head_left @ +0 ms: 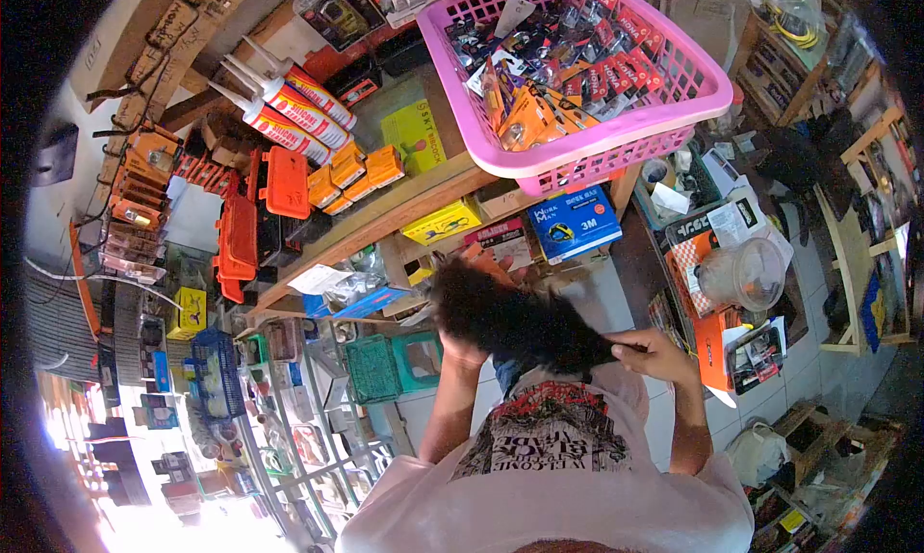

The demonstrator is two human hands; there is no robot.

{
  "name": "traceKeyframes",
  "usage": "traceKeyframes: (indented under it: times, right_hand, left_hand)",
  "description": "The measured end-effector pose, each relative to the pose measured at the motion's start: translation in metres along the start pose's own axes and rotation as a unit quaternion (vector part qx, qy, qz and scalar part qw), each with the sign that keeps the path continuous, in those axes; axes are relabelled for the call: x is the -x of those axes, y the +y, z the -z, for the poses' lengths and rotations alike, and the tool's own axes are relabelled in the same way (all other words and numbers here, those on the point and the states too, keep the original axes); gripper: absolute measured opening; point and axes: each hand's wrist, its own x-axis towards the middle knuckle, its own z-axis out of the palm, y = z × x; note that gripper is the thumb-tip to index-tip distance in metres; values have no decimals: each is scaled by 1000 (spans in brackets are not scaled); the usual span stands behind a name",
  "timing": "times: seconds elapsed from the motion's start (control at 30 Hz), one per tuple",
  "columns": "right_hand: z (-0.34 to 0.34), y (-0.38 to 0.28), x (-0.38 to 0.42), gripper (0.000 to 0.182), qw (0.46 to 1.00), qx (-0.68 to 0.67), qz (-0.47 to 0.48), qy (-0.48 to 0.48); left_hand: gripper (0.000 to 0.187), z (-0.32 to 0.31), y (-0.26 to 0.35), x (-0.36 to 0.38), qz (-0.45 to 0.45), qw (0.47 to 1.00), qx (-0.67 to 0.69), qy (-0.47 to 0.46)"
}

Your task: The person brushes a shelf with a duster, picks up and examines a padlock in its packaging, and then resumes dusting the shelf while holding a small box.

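Observation:
My right hand point(659, 355) is closed round the thin handle of a black feather duster point(539, 327), at the right in front of my chest. The duster's dark plumes stretch left across my left hand point(464, 349) and hide most of it. Past the plumes, an orange packet point(489, 262) shows beside what look like my left fingertips, so my left hand seems to hold it. Beyond them on a shelf stand a blue 3M box point(575, 224) and a yellow box point(443, 223).
A pink basket point(587, 158) full of small carded packs stands on the wooden counter point(375, 231). Silicone sealant tubes point(294, 110), small orange boxes point(356, 173) and an open orange case point(236, 240) are at the left. A clear round tub point(743, 274) stands on the right.

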Motion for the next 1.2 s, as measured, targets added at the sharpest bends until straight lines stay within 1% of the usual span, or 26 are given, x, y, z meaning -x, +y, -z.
traceKeyframes:
  times: [0.07, 0.1, 0.13, 0.17, 0.23, 0.27, 0.37, 0.4, 0.47, 0.5, 0.53, 0.57, 0.6, 0.63, 0.67, 0.73, 0.77, 0.87, 0.9, 0.97, 1.03, 1.07, 1.13, 1.17, 1.2]
  right_hand:
    - [-2, 0, -2, 35, 998, -44, 9, 38]
    - [4, -2, 8, 34, 1000, -6, 11, 23]
    - [5, -6, 8, 34, 999, 24, 23, 5]
    - [6, -7, 8, 33, 998, 55, 34, -13]
    - [7, 3, 6, 32, 997, 63, 49, 15]
    - [8, 7, 5, 32, 996, 67, 56, 29]
    - [7, -10, 5, 31, 999, 2, -20, 35]
    - [8, -4, 3, 31, 999, 37, 30, 22]
    - [10, 12, 0, 32, 986, 105, 129, -4]
    - [9, 5, 0, 32, 993, 74, 93, 8]
    - [6, -6, 1, 32, 997, 43, 57, 20]
    - [5, -13, 2, 32, 999, 11, 20, 31]
    - [5, -12, 2, 33, 999, 29, 24, 24]
    - [5, -11, 1, 33, 998, 48, 29, 16]
    - [6, -10, 0, 33, 997, 68, 35, 9]
    - [5, -6, 0, 33, 997, 61, 57, 2]
    - [5, -5, 0, 33, 996, 57, 68, -1]
    - [5, -10, 0, 33, 999, 11, -23, 29]
    - [6, -13, 2, 33, 999, 31, -11, 11]
    - [7, -18, 4, 34, 997, 71, 14, -23]
    - [6, -12, 2, 35, 998, 48, 27, -6]
    - [5, -9, 1, 35, 999, 36, 33, 2]
    - [4, -8, 1, 35, 999, 26, 24, 13]
    - [4, -8, 0, 35, 999, 22, 20, 18]
    - [3, -8, 0, 36, 999, 34, 26, 3]
  left_hand:
    - [60, -23, 15, -1, -3, 993, -91, 72]
    - [58, -37, 14, -2, 35, 989, 104, 102]
    - [56, -41, 19, -4, 70, 948, 283, 127]
    - [57, -35, 19, -4, 79, 961, 257, 71]
    - [58, -11, 12, 1, 97, 973, 205, -41]
    - [61, -7, -1, 2, 58, 965, 251, 49]
    - [64, -40, 24, -1, 91, 961, 237, 110]
    - [64, -32, 19, -2, 72, 947, 292, 109]
    - [63, -9, 12, -1, 77, 968, 237, -13]
    - [63, -6, 12, 0, 80, 972, 208, -75]
    - [62, -7, 7, 1, 36, 995, 98, 6]
    - [61, -10, 3, 3, 11, 995, -22, 95]
    - [60, -22, 18, 4, 52, 989, 95, 102]
    - [59, -29, 26, 3, 92, 967, 210, 106]
    - [58, -20, 18, -1, 50, 962, 236, 126]
    - [57, -16, 19, 0, 58, 970, 232, -33]
    - [56, -15, 20, 0, 62, 965, 227, -112]
    - [56, -29, 22, -4, 52, 964, 257, 51]
    - [57, -32, 23, -5, 48, 957, 265, 105]
    - [56, -20, 17, 0, 62, 963, 252, 73]
    - [56, -12, 12, 2, 80, 967, 237, 39]
    - [57, -9, 8, -2, 21, 975, 220, -18]
    - [56, -11, 6, -3, 4, 987, 157, 38]
    - [55, -11, 6, -2, 8, 987, 154, 55]
    - [55, -12, 7, -1, 11, 986, 150, 71]
